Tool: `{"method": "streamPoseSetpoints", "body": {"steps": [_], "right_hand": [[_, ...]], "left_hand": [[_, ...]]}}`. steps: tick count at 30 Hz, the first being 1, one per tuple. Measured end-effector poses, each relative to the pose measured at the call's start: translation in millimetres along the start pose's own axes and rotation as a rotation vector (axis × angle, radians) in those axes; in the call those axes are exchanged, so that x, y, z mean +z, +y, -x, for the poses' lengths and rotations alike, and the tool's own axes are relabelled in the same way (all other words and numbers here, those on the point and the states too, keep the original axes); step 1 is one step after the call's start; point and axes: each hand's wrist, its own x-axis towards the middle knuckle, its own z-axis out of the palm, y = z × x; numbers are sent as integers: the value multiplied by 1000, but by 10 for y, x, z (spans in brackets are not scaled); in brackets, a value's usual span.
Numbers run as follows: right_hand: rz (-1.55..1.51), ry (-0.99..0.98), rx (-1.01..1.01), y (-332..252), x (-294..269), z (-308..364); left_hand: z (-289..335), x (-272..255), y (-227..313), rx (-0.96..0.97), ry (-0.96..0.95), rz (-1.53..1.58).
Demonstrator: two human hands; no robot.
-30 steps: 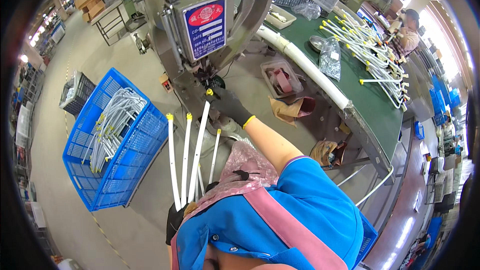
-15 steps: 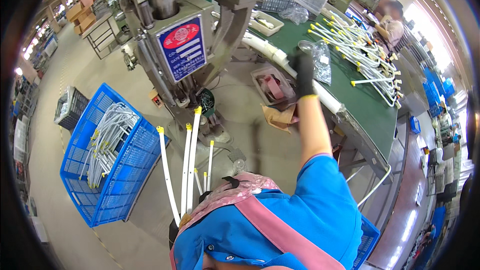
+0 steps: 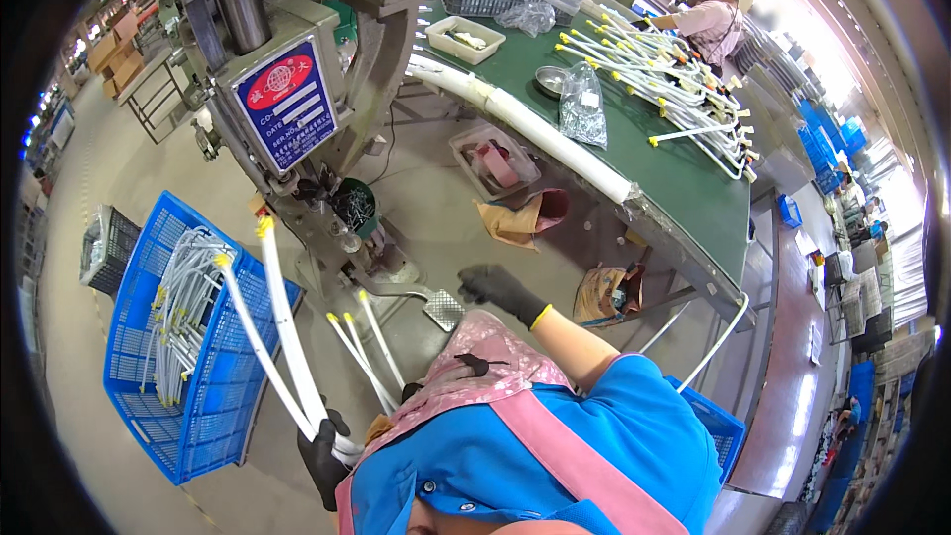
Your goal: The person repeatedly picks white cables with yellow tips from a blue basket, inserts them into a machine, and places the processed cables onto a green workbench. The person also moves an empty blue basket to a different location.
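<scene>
In its black glove, my left hand is wrapped round the lower ends of long white tubes with yellow end caps, beside my left hip. The tubes lean up and to the left, in front of the blue crate. Shorter white tubes with yellow ends stand out just right of them; their lower ends are hidden by my apron. My right hand, also gloved in black, hovers above my lap, near the metal foot pedal. Its fingers are drawn together, and whatever they may hold cannot be made out.
A press machine stands ahead, with a green bin of small metal parts low on it. Left is a blue crate of white tubes. The green table bears a metal dish, a plastic bag and more tubes. A person sits beyond.
My right hand has come back from the table, beside the dish, to above my lap. The long tubes have tilted left, and my left hand now shows on them. The view has shifted.
</scene>
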Motion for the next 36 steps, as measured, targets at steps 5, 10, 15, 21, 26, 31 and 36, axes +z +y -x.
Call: {"method": "streamPoseSetpoints", "body": {"steps": [5, 10, 15, 21, 26, 31, 36], "right_hand": [[524, -331, -458, 152, 157, -24], [165, -582, -159, 13, 187, 54], [-118, -858, -228, -287, -139, 499], [-767, -946, 180, -323, -406, 560], [-986, -766, 313, -54, -597, 401], [-1433, -443, 360, 87, -823, 116], [-1641, -414, 155, -103, -1189, -134]], "left_hand": [[-125, 349, 74, 144, 271, 151], [-348, 927, 246, 661, 262, -73], [-452, 1584, 489, 646, -189, 854], [-349, 2404, 340, 818, -255, 712], [-139, 2717, 172, 803, -282, 824], [114, 2774, -19, 683, -167, 953], [197, 2735, -220, 553, 21, 944]]}}
